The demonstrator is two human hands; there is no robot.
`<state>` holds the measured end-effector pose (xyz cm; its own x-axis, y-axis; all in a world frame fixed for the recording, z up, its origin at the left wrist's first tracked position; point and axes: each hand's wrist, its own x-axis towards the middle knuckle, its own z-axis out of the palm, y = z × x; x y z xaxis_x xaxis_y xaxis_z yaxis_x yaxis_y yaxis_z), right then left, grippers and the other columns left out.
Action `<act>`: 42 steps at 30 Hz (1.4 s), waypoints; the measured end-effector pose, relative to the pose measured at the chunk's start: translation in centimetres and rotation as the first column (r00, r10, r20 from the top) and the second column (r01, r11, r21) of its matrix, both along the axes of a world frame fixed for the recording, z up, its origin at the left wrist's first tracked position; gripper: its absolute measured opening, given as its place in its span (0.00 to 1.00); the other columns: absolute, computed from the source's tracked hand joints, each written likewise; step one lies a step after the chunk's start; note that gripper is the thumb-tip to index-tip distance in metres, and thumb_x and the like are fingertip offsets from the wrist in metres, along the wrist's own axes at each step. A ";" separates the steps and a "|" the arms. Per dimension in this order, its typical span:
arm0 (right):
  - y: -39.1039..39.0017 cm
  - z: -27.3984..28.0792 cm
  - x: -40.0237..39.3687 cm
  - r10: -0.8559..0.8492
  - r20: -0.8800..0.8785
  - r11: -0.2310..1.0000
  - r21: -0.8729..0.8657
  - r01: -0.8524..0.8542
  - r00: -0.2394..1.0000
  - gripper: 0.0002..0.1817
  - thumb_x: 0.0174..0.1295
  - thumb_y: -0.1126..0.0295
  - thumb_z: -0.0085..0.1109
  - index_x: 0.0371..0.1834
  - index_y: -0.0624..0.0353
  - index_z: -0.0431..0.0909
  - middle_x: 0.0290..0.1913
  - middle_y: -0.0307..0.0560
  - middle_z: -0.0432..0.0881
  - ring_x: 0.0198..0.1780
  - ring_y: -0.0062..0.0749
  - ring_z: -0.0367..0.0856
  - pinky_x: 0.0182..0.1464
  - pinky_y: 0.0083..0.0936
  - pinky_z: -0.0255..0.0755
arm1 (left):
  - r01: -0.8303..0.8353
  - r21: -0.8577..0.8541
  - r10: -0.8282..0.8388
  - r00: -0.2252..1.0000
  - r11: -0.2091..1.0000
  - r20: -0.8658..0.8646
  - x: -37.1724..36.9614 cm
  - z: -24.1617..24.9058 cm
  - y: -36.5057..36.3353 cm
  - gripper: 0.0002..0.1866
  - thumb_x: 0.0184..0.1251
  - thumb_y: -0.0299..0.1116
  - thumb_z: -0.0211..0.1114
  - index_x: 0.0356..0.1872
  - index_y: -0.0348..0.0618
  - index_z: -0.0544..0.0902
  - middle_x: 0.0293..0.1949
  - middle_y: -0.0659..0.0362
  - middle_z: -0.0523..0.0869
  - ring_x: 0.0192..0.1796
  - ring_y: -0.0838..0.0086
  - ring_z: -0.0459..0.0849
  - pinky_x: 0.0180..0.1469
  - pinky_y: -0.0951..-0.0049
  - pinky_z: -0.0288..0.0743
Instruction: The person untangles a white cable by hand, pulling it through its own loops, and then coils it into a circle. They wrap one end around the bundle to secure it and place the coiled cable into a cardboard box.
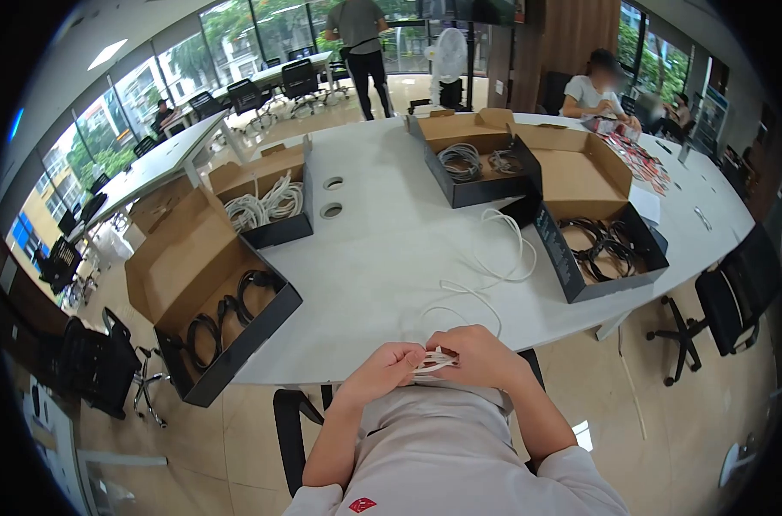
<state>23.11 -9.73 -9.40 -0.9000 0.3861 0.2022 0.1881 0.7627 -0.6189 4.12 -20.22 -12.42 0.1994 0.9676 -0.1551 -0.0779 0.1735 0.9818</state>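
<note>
Close to my body, at the table's near edge, my left hand (387,368) and my right hand (473,354) are both closed on a white cable (434,361). A few loops of it are bunched between my fingers. The rest of the cable trails forward over the tabletop in loose curves, its far part lying beside the box of black cables on the right. My fingertips partly cover the bunched loops, and the cable's ends cannot be made out.
Open boxes stand on the white table (365,284): one with white cables (266,202), one with grey cables (460,162), and two with black cables (604,249) (223,318). Red-and-white packets (636,163) lie at the far right near a seated person. Office chairs (726,292) surround the table.
</note>
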 end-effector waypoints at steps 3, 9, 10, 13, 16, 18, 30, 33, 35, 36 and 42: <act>1.4 0.1 0.2 0.038 0.051 0.999 -0.007 -0.038 0.998 0.12 0.51 0.68 0.66 0.38 0.59 0.80 0.33 0.48 0.83 0.39 0.43 0.81 0.43 0.34 0.74 | -0.159 0.188 0.166 0.986 0.969 -0.022 -0.3 0.0 -0.8 0.13 0.73 0.40 0.58 0.38 0.39 0.82 0.22 0.72 0.68 0.23 0.89 0.59 0.24 0.83 0.54; 3.1 -1.0 -0.6 0.131 -0.065 0.989 0.074 -0.126 0.989 0.11 0.54 0.73 0.60 0.40 0.61 0.80 0.37 0.49 0.84 0.42 0.44 0.81 0.57 0.37 0.69 | -0.269 0.160 0.292 0.945 0.950 -0.147 -0.8 1.0 -2.0 0.10 0.72 0.35 0.59 0.34 0.38 0.79 0.21 0.70 0.72 0.23 0.86 0.67 0.26 0.83 0.61; 3.4 -1.3 -1.0 0.132 -0.079 0.989 0.076 -0.126 0.988 0.11 0.54 0.74 0.59 0.41 0.62 0.80 0.37 0.49 0.84 0.41 0.44 0.81 0.59 0.38 0.68 | -0.260 0.125 0.275 0.953 0.958 -0.129 -0.9 1.1 -2.1 0.11 0.73 0.35 0.58 0.33 0.38 0.79 0.21 0.69 0.73 0.23 0.85 0.68 0.26 0.83 0.62; 4.4 -1.1 -2.0 0.285 0.036 0.952 -0.130 -0.278 0.958 0.09 0.55 0.77 0.55 0.39 0.63 0.79 0.37 0.49 0.83 0.35 0.41 0.81 0.51 0.36 0.72 | -0.294 0.062 0.294 0.956 0.954 0.014 -0.9 0.9 -2.9 0.17 0.76 0.39 0.53 0.28 0.39 0.75 0.21 0.69 0.70 0.23 0.84 0.65 0.26 0.81 0.59; 4.5 -0.6 -2.6 0.310 -0.080 0.843 -0.438 -0.313 0.947 0.06 0.57 0.77 0.52 0.37 0.64 0.76 0.29 0.46 0.80 0.28 0.31 0.78 0.40 0.27 0.73 | -0.333 0.217 0.316 0.942 0.918 0.111 -0.1 -0.2 -3.0 0.21 0.79 0.44 0.47 0.25 0.42 0.71 0.17 0.70 0.64 0.18 0.84 0.58 0.21 0.80 0.52; 3.9 -1.0 -3.1 0.278 -0.232 0.685 -0.632 -0.362 0.932 0.05 0.60 0.75 0.52 0.36 0.64 0.75 0.25 0.40 0.76 0.27 0.24 0.73 0.34 0.21 0.68 | -0.338 0.130 0.294 0.916 0.932 0.274 -0.1 -0.5 -3.1 0.23 0.78 0.47 0.47 0.24 0.42 0.70 0.15 0.70 0.61 0.17 0.85 0.56 0.19 0.80 0.49; 4.2 -1.5 -4.9 0.127 -0.337 0.585 -0.734 -0.345 0.933 0.14 0.71 0.64 0.52 0.34 0.64 0.79 0.18 0.30 0.67 0.20 0.13 0.57 0.23 0.17 0.52 | -0.451 0.101 0.392 0.849 0.887 0.353 1.2 1.9 -3.3 0.19 0.78 0.43 0.47 0.49 0.35 0.75 0.33 0.58 0.82 0.32 0.74 0.83 0.37 0.78 0.76; 3.8 -1.7 -4.9 0.153 -0.353 0.721 -0.599 -0.349 0.923 0.11 0.69 0.68 0.54 0.35 0.65 0.81 0.20 0.33 0.73 0.21 0.14 0.60 0.24 0.18 0.55 | -0.449 0.160 0.390 0.870 0.879 0.301 1.8 1.9 -3.1 0.20 0.78 0.39 0.48 0.58 0.33 0.72 0.42 0.53 0.84 0.41 0.70 0.86 0.49 0.75 0.79; 3.3 -1.5 -4.9 0.166 -0.331 0.776 -0.537 -0.330 0.929 0.10 0.68 0.69 0.55 0.35 0.65 0.81 0.21 0.34 0.75 0.21 0.14 0.61 0.24 0.18 0.57 | -0.397 0.174 0.359 0.908 0.901 0.215 1.8 1.7 -2.9 0.20 0.77 0.39 0.50 0.57 0.32 0.73 0.40 0.55 0.84 0.39 0.72 0.85 0.47 0.76 0.78; 3.0 -0.9 -4.8 0.160 -0.297 0.799 -0.521 -0.300 0.942 0.10 0.67 0.70 0.56 0.35 0.65 0.81 0.22 0.35 0.76 0.21 0.14 0.61 0.24 0.18 0.57 | -0.362 0.141 0.340 0.927 0.922 0.156 1.6 2.3 -2.6 0.19 0.77 0.40 0.51 0.53 0.32 0.75 0.36 0.57 0.83 0.34 0.74 0.84 0.42 0.78 0.76; 2.9 0.5 -4.5 0.066 -0.221 0.875 -0.455 -0.163 0.973 0.09 0.66 0.70 0.58 0.43 0.64 0.79 0.25 0.37 0.77 0.22 0.16 0.63 0.28 0.15 0.63 | -0.405 -0.020 0.398 0.887 0.914 0.236 1.0 1.6 -1.7 0.18 0.76 0.44 0.51 0.27 0.43 0.73 0.17 0.71 0.61 0.19 0.85 0.56 0.21 0.80 0.48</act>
